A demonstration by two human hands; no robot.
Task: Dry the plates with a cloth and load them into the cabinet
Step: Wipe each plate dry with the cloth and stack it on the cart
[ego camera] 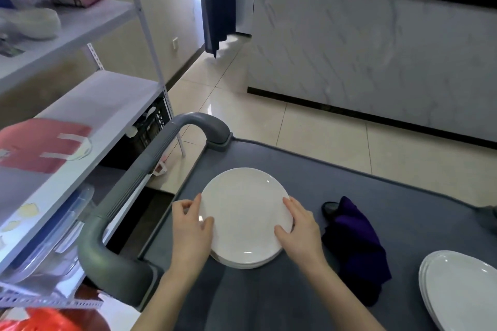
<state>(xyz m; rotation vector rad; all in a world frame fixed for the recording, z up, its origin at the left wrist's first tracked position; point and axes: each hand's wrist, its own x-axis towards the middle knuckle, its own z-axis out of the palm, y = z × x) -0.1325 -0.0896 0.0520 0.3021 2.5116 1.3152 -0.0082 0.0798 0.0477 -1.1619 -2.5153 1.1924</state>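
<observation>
Resting on the grey cart top [376,183], stacked plates [246,212] sit above tile floor [309,126].

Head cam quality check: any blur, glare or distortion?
Head view: motion blur smears the shelf unit and the upper right corner; wide-angle bend curves the cart handle; small glints on the plate stack; doorway blown out; both hands sharp.

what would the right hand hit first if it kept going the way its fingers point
The right hand already touches the top plate of the stack; going on up-left, it would slide across that plate toward the cart handle. Depth is unclear.
</observation>
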